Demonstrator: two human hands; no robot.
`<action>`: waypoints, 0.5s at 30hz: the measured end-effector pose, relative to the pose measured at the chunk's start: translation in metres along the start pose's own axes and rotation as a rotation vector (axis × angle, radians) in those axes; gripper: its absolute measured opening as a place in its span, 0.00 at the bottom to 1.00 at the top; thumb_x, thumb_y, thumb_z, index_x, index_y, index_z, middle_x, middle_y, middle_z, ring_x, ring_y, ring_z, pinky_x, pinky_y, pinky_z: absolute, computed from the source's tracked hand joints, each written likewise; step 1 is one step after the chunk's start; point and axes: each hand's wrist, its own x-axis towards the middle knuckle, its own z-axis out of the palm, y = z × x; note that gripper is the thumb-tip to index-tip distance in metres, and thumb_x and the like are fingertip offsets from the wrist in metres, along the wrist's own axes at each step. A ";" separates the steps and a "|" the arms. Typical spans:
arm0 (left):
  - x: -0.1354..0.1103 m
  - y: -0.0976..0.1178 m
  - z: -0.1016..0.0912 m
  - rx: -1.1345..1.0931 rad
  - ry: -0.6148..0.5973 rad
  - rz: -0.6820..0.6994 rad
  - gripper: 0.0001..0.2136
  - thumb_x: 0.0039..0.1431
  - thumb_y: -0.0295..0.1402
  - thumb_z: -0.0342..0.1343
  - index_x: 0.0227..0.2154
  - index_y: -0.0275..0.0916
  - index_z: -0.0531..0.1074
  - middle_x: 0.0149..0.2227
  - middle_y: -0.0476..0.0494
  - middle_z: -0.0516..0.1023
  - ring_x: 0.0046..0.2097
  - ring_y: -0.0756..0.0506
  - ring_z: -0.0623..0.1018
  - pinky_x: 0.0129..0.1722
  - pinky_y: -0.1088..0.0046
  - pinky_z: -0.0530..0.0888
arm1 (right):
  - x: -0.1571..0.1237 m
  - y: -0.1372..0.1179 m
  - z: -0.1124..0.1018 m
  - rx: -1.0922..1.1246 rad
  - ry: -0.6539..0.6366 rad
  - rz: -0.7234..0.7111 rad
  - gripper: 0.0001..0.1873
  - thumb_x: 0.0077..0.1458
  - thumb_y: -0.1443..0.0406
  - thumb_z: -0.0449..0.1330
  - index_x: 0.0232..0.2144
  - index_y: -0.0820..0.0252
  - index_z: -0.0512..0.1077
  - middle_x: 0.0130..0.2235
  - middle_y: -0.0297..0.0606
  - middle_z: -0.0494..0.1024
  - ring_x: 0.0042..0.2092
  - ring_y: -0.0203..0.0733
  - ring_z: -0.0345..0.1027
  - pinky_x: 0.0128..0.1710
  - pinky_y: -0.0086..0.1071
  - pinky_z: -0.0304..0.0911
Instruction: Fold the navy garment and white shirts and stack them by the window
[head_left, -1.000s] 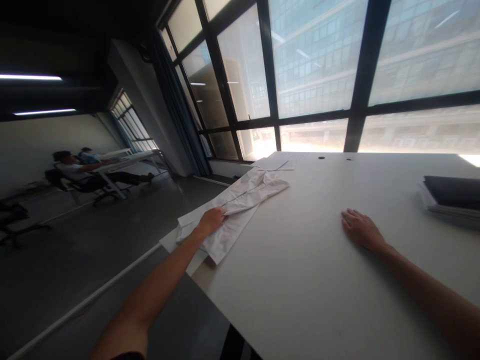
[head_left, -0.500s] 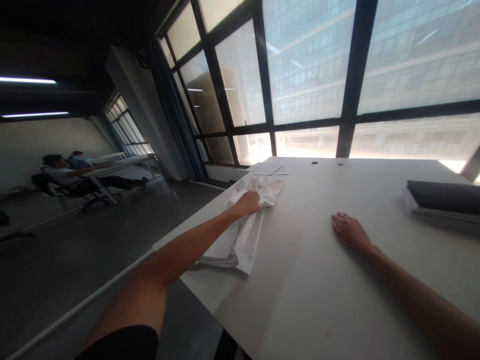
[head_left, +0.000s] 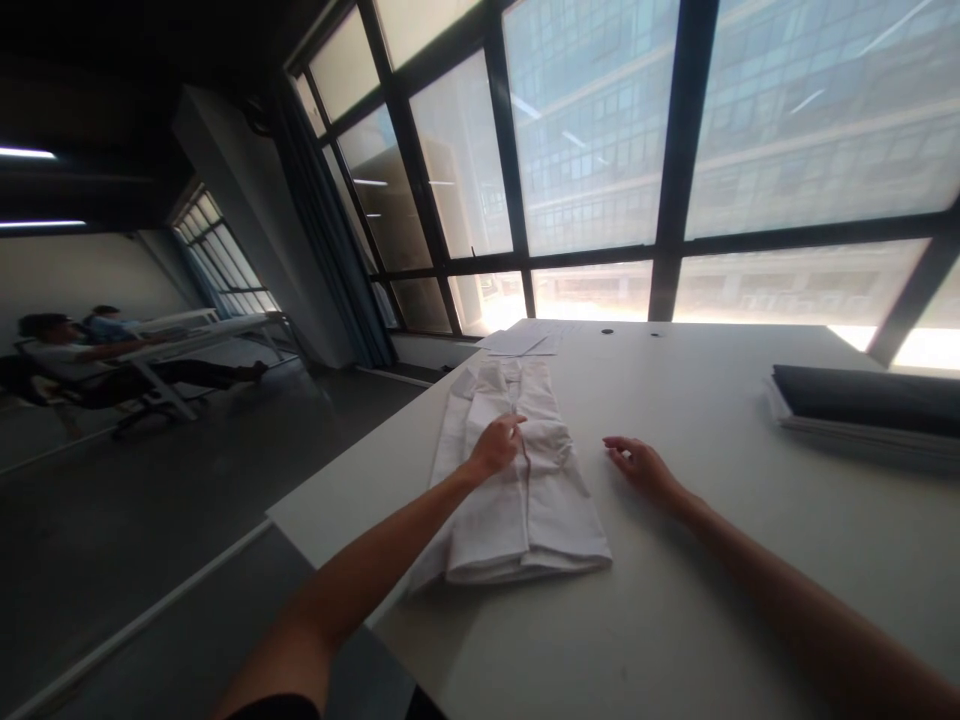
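Observation:
A white folded garment (head_left: 491,525), whose exact kind I cannot make out, lies spread on the white table (head_left: 675,620) with a seam down its middle and its hem towards me. Over its centre is my left hand (head_left: 495,447), index finger stretched out to the right and the other fingers partly curled. The cloth does not appear gripped; whether the fingers touch it is hard to see. Just right of the garment, my right hand (head_left: 637,465) hovers low by the table, holding nothing, its fingers loosely extended and apart.
Loose paper sheets (head_left: 521,338) lie at the table's far left. A black folded item (head_left: 862,400) rests on white layers at the right. Two people sit at another desk (head_left: 172,340) on the far left. Large windows (head_left: 592,130) stand behind the table.
My left hand has swung the garment's upper layer over to the right, so it lies wider, and has loosened its hold. My right hand has moved left, towards the garment. The view has shifted right.

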 end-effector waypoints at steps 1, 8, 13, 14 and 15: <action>-0.003 -0.018 -0.006 0.039 0.051 -0.054 0.22 0.59 0.21 0.47 0.54 0.34 0.75 0.55 0.37 0.78 0.58 0.43 0.75 0.62 0.66 0.68 | 0.003 -0.004 0.006 0.036 -0.010 0.015 0.20 0.63 0.60 0.52 0.52 0.58 0.77 0.48 0.43 0.82 0.46 0.46 0.76 0.51 0.36 0.67; -0.031 -0.106 -0.019 0.274 0.043 -0.322 0.25 0.61 0.21 0.46 0.60 0.39 0.68 0.57 0.38 0.76 0.60 0.41 0.73 0.60 0.64 0.69 | 0.060 -0.036 0.051 0.151 -0.003 0.280 0.20 0.63 0.60 0.53 0.52 0.61 0.75 0.46 0.47 0.82 0.46 0.46 0.76 0.47 0.34 0.66; -0.039 -0.116 -0.015 0.327 -0.141 -0.189 0.19 0.67 0.34 0.48 0.58 0.41 0.72 0.61 0.35 0.72 0.63 0.37 0.69 0.62 0.60 0.66 | 0.091 -0.055 0.072 0.211 -0.009 0.322 0.22 0.53 0.65 0.62 0.52 0.63 0.75 0.42 0.44 0.82 0.41 0.44 0.76 0.41 0.31 0.67; -0.040 -0.118 -0.015 0.341 -0.165 -0.196 0.20 0.68 0.36 0.47 0.60 0.43 0.70 0.64 0.36 0.69 0.65 0.35 0.66 0.62 0.57 0.65 | 0.093 -0.056 0.074 0.223 -0.013 0.322 0.23 0.51 0.68 0.63 0.51 0.63 0.76 0.41 0.43 0.82 0.40 0.43 0.75 0.40 0.30 0.67; -0.040 -0.120 -0.015 0.349 -0.184 -0.211 0.21 0.69 0.38 0.46 0.62 0.45 0.68 0.66 0.37 0.65 0.67 0.34 0.63 0.63 0.54 0.63 | 0.093 -0.055 0.075 0.233 -0.015 0.322 0.23 0.49 0.70 0.62 0.49 0.62 0.77 0.40 0.42 0.82 0.39 0.42 0.75 0.38 0.29 0.67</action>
